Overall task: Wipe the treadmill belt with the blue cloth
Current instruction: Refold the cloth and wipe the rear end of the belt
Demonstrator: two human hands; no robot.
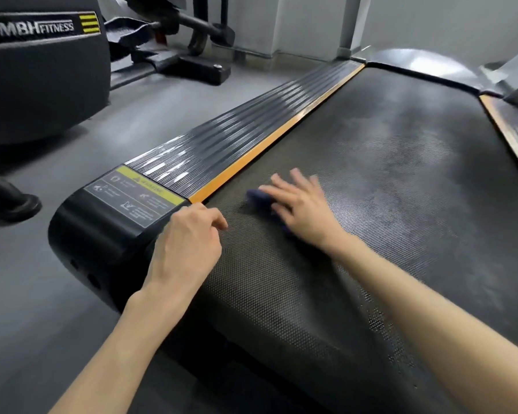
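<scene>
Cloth (259,200), blue, bunched under right hand (299,207), fingers spread flat, pressing it to belt (386,174) near left side rail (237,138). Left hand (189,243) rests at belt edge, loosely curled, empty. Best: even palm pressure, overlapping strokes, toward grey smears farther up.

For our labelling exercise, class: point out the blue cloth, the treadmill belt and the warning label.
blue cloth (256,198): head view, on the bunched end that shows.
treadmill belt (386,186): head view, on bare textured surface, mid-belt.
warning label (135,196): head view, on its middle, among the pictograms.
</scene>
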